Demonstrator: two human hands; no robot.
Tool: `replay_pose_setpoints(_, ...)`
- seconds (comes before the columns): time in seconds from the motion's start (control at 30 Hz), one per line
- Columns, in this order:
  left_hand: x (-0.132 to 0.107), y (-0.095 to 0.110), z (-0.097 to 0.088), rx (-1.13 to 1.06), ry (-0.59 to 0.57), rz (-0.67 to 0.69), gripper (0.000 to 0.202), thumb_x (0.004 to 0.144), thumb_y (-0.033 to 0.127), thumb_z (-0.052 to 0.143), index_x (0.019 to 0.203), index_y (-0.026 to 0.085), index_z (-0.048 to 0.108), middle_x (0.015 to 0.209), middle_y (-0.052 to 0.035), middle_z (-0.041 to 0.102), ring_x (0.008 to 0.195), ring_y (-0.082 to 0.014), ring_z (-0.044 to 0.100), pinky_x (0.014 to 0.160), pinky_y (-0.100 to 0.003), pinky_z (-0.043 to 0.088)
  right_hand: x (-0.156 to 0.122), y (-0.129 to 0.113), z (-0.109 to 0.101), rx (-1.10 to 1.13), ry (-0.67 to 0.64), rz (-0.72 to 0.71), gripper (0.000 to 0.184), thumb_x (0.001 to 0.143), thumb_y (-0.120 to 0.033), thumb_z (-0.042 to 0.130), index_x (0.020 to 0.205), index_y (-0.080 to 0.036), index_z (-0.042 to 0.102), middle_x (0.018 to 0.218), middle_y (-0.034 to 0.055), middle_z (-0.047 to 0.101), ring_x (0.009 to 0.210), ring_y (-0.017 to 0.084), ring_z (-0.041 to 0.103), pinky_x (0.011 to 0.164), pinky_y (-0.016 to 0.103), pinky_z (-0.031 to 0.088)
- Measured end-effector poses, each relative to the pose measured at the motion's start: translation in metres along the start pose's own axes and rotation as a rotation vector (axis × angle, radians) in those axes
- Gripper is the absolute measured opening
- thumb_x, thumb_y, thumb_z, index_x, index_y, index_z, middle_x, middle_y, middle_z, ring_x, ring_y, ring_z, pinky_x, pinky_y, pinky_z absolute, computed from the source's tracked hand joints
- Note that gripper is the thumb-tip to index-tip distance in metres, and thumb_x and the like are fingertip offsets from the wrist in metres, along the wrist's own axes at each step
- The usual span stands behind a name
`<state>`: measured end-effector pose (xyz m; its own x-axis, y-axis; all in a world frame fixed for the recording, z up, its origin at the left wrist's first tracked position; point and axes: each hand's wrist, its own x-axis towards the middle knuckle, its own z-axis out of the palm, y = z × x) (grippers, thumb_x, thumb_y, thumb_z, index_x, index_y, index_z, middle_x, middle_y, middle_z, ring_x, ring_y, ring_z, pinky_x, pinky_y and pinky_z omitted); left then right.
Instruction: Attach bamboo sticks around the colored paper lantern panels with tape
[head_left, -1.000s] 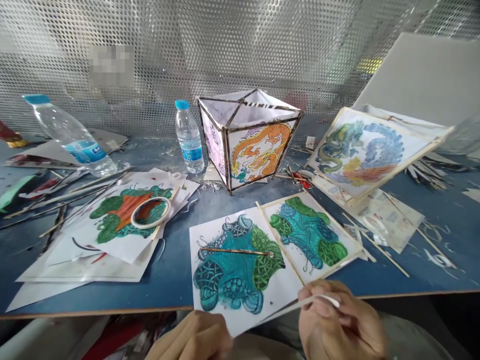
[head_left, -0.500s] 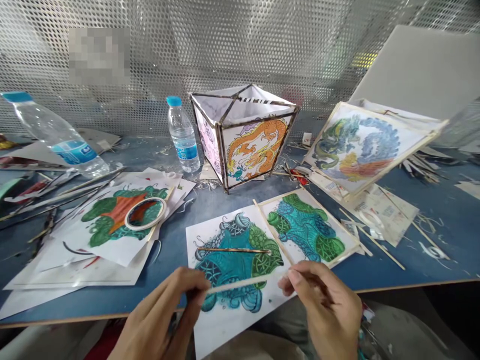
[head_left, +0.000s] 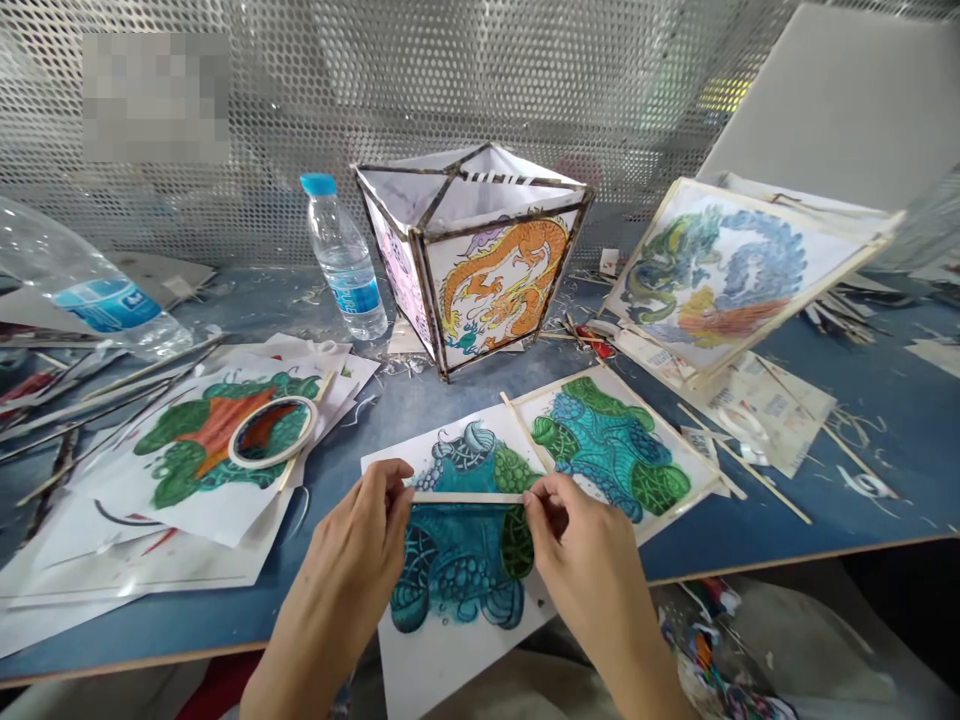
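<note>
White strip (head_left: 469, 497), narrow and straight, is stretched level between a person's two bare hands, just in front of them and over a painted sheet of paper. The left hand (head_left: 349, 545) pinches its left end and the right hand (head_left: 589, 545) pinches its right end, the fingers of both closed to a narrow grip. Whether the strip touches the painted sheet (head_left: 459, 575) cannot be told. That sheet shows a teal, green and blue design and juts past the near edge of a blue counter (head_left: 720, 540). Beside it, to the right, lies a similar teal and green picture (head_left: 611, 440) edged with thin wooden sticks.

Left of the hands, a roll of tape (head_left: 264, 463) lies flat on an orange and green drawing (head_left: 184, 475), among overlapping papers and loose sticks. Further back, a box-shaped lantern (head_left: 499, 290) with dark edges and an orange dragon stands upright, a clear water bottle (head_left: 349, 280) near its left side. Another bottle (head_left: 109, 305) leans at far left. On the right, a second lantern (head_left: 720, 285), pale-framed and painted in blues, greens and reds, sits tilted. Perforated metal sheeting (head_left: 300, 100) rises behind the counter.
</note>
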<state>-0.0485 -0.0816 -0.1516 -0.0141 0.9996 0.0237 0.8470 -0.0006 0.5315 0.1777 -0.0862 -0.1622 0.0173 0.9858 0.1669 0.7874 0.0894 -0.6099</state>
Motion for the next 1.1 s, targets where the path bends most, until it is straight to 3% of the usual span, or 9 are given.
replay_pose_setpoints(0.23,0.003,-0.004,0.004,0.030,-0.062,0.009,0.019,0.105,0.036,0.039,0.111,0.026,0.053,0.096,-0.0020,0.073,0.088,-0.0217,0.073,0.073,-0.031,0.049,0.004,0.004,0.002,-0.025,-0.101,0.066,0.019,0.099,-0.029,0.051,0.083,-0.023,0.058,0.063,-0.0016,0.066,0.055,0.020,0.061,0.057,0.029,0.033)
replay_pose_setpoints(0.63,0.000,-0.002,0.010,0.087,-0.007,-0.003,0.018,0.105,0.033,0.040,0.109,0.027,0.056,0.089,0.0002,0.069,0.080,-0.0207,0.070,0.070,-0.031,0.048,0.010,0.003,0.005,-0.082,-0.172,0.116,0.022,0.099,-0.028,0.049,0.079,-0.024,0.055,0.063,-0.0005,0.064,0.056,0.021,0.060,0.059,0.031,0.030)
replay_pose_setpoints(0.9,0.004,0.001,0.005,0.079,-0.112,-0.024,0.021,0.106,0.028,0.033,0.111,0.026,0.054,0.100,-0.0023,0.068,0.092,-0.0223,0.072,0.079,-0.036,0.045,0.008,0.008,0.011,-0.078,-0.108,0.049,0.022,0.099,-0.030,0.048,0.079,-0.025,0.054,0.060,-0.0014,0.064,0.052,0.022,0.062,0.055,0.031,0.031)
replay_pose_setpoints(1.1,0.009,0.006,-0.001,0.133,-0.196,-0.011,0.025,0.105,0.026,0.029,0.098,0.025,0.053,0.096,-0.0028,0.066,0.083,-0.0220,0.068,0.073,-0.036,0.041,0.007,0.007,0.011,-0.089,-0.107,0.051,0.021,0.098,-0.028,0.049,0.078,-0.026,0.053,0.059,-0.0021,0.064,0.053,0.022,0.062,0.056,0.031,0.031)
